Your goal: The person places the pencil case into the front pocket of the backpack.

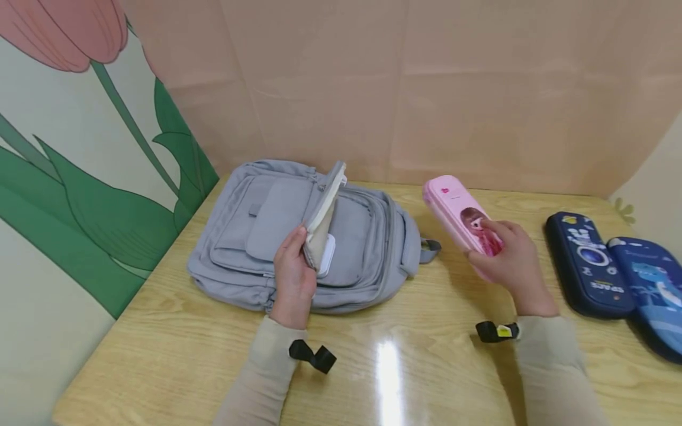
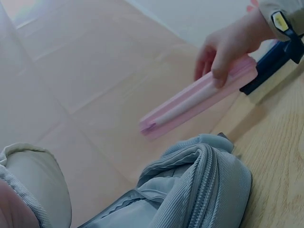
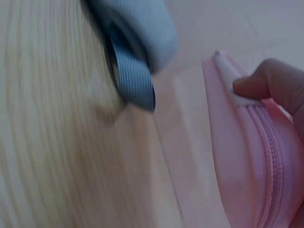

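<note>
A grey-blue backpack point(image 1: 277, 219) lies flat on the table, its top loop toward the right. My left hand point(image 1: 295, 278) pinches the edge of the opened pocket flap point(image 1: 325, 207) and holds it raised. Under that flap a small white object point(image 1: 327, 254) shows; what it is I cannot tell. Above the table, right of the backpack, my right hand point(image 1: 511, 260) grips a pink zippered pencil case point(image 1: 453, 201) with a printed figure on its lid. In the right wrist view the thumb presses the end of the case point(image 3: 266, 156) beside its zip.
Two dark blue pencil cases lie at the right of the table: one with a space print point(image 1: 591, 266), the other with a dinosaur print point(image 1: 655, 290), side by side. A pinkish sheet point(image 1: 426, 89) covers the wall behind the table point(image 1: 426, 361). A tulip mural is at left.
</note>
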Demonstrator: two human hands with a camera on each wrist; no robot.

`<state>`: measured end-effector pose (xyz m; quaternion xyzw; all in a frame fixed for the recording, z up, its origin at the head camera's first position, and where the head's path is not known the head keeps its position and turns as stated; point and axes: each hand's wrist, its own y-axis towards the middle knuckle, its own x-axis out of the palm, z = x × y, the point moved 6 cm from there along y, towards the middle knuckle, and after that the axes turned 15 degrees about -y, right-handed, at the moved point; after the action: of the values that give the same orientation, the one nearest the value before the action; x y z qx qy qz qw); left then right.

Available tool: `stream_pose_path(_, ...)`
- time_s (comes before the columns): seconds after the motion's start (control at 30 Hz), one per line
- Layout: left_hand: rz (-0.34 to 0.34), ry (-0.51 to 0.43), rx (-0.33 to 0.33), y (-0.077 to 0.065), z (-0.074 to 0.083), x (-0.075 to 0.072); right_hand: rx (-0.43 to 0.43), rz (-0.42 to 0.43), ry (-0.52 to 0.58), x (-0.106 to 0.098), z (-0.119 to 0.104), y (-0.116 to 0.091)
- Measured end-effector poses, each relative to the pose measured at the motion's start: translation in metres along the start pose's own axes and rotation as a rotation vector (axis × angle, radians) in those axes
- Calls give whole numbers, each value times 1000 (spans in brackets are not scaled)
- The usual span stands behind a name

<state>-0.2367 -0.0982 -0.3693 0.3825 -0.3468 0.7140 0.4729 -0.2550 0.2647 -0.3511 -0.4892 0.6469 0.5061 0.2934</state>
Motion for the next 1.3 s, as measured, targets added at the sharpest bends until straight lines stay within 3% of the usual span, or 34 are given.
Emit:
stream_pose_path(0.2, 1, -12, 6, 1, 1, 1, -303, 15, 78, 6, -53, -3)
stream_pose_path(0.37, 1, -12, 13, 1, 2, 3, -442, -24, 115, 16, -82, -4)
stream_pose_path(0.57, 13, 12, 0, 1, 2, 4, -484, -117, 135, 32, -103, 1)
stream_pose_path(0.77, 4, 57, 3, 0, 2, 3, -486, -209, 70, 41, -119, 11)
stream_pose_path(1.03, -3, 57, 14, 0, 1, 3, -562, -222, 0, 47, -134, 30)
stream_pose_path(1.3, -22, 62, -25, -1, -3, 1, -632, -256, -65, 63, -146, 45)
